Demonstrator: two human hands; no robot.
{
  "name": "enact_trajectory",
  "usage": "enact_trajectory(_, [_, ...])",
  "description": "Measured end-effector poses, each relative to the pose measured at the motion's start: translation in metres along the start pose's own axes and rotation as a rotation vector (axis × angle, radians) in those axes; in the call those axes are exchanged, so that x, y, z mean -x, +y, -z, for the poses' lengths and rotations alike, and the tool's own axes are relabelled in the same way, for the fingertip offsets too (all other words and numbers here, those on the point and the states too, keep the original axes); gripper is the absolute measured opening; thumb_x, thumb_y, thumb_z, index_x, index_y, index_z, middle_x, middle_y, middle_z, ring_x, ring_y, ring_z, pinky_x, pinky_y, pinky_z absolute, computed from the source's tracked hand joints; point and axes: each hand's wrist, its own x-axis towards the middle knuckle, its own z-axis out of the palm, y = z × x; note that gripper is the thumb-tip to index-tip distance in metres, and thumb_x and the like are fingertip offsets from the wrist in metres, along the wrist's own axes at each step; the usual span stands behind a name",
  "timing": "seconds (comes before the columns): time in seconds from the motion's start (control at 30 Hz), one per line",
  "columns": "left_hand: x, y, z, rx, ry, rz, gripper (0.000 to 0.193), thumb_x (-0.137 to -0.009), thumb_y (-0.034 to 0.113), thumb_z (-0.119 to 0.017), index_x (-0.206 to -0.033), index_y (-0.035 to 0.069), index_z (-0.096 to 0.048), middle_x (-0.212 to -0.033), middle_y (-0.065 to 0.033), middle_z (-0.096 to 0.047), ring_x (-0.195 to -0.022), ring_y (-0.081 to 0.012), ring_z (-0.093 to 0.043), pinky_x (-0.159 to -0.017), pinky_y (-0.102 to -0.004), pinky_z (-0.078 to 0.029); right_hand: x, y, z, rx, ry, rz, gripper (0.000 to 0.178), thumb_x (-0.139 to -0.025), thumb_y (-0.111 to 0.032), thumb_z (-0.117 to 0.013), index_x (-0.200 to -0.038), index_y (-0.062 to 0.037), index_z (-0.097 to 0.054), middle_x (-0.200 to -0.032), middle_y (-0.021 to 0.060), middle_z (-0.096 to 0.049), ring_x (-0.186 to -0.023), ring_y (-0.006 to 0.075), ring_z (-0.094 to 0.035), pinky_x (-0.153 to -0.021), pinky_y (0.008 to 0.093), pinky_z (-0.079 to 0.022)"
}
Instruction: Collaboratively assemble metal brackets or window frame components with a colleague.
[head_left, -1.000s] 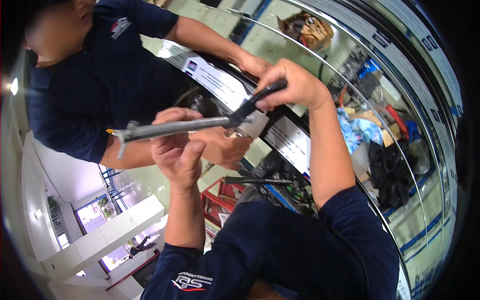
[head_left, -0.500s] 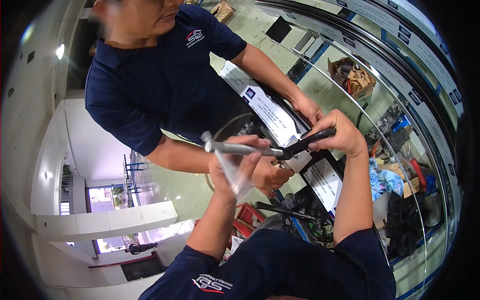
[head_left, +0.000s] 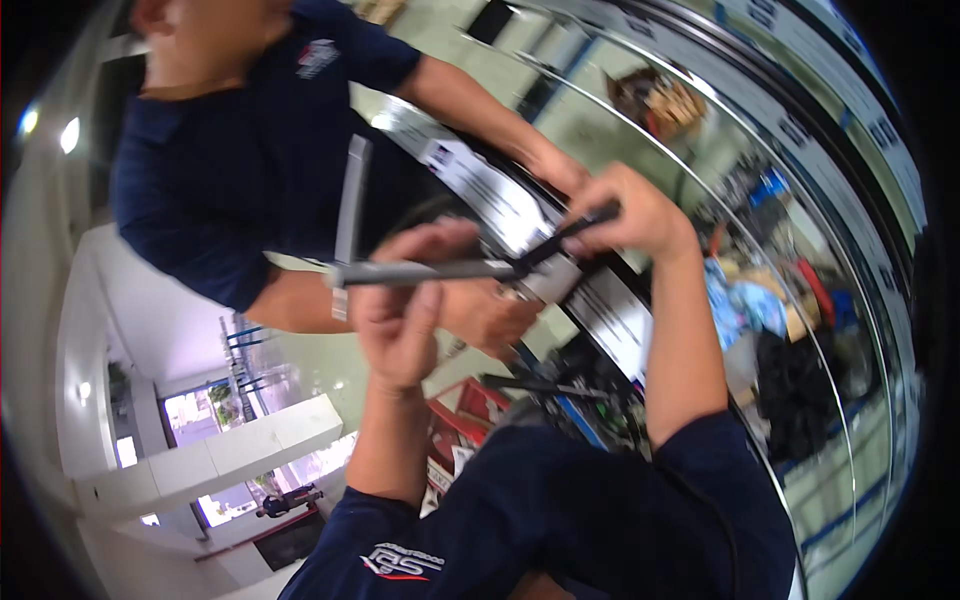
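Note:
My right hand (head_left: 635,215) is closed around the end of a black arm on a screw clamp (head_left: 425,271). The clamp's metal shaft runs leftward from that arm. At its far end a straight cross bar (head_left: 353,200) points up and down. My left hand (head_left: 400,320) is behind and below the shaft, its fingers and thumb apart on either side, blurred by motion. Beneath the clamp lies a long dark profile covered in white printed film (head_left: 500,200). A co-worker's hand (head_left: 495,318) grips a pale block (head_left: 550,280) beside it, while their other hand is partly hidden behind mine.
The co-worker (head_left: 230,170) stands across the profile in a dark shirt. Long film-covered bars (head_left: 800,125) arch along the right. Blue patterned cloth (head_left: 745,305), a box of wood scraps (head_left: 660,105) and black items (head_left: 805,380) lie there. A red case (head_left: 465,410) is near my body.
The cross bar has turned from a blurred, downward slant to nearly upright. My left hand has loosened from the shaft. The whole view has shifted, moving both hands and the clamp left.

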Motion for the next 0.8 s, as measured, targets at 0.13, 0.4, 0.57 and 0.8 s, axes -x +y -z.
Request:
enact_trajectory(0.13, [0.001, -0.004, 0.009, -0.163, 0.032, -0.089, 0.039, -0.092, 0.005, -0.080, -0.125, -0.007, -0.064, -0.112, -0.0183, -0.067, -0.105, -0.0290, -0.070, -0.098, -0.0425, -0.058, 0.003, -0.013, -0.009, -0.284, 0.032, -0.147, 0.019, -0.077, -0.002, -0.089, -0.094, 0.0033, -0.082, -0.075, 0.0071, -0.077, -0.068, 0.0103, -0.070, -0.064, 0.0243, -0.054])
enact_trajectory(0.4, [-0.002, -0.005, 0.000, -0.166, -0.023, -0.192, 0.032, -0.099, 0.006, -0.072, -0.128, -0.004, -0.063, -0.105, -0.0171, -0.069, -0.099, -0.0299, -0.070, -0.095, -0.0433, -0.057, 0.005, -0.017, -0.010, -0.277, 0.047, -0.179, 0.022, -0.077, -0.003, -0.090, -0.096, 0.0023, -0.083, -0.078, 0.0058, -0.078, -0.069, 0.0077, -0.069, -0.065, 0.0225, -0.054])
enact_trajectory(0.57, [0.005, 0.003, 0.001, -0.252, 0.052, -0.109, 0.037, -0.099, 0.004, -0.071, -0.133, -0.006, -0.062, -0.109, -0.0195, -0.071, -0.098, -0.0296, -0.072, -0.094, -0.0433, -0.058, 0.004, -0.016, -0.011, -0.259, 0.048, -0.159, 0.022, -0.077, -0.003, -0.090, -0.097, 0.0020, -0.083, -0.079, 0.0053, -0.079, -0.069, 0.0073, -0.069, -0.065, 0.0223, -0.054])
enact_trajectory(0.8, [0.002, 0.001, 0.018, -0.218, -0.035, -0.085, 0.047, -0.101, 0.009, -0.071, -0.142, -0.007, -0.057, -0.118, -0.0236, -0.075, -0.113, -0.0373, -0.073, -0.106, -0.0498, -0.055, 0.004, -0.020, -0.009, -0.264, 0.043, -0.171, 0.022, -0.077, -0.003, -0.090, -0.096, 0.0023, -0.083, -0.079, 0.0064, -0.079, -0.071, 0.0078, -0.071, -0.066, 0.0216, -0.055])
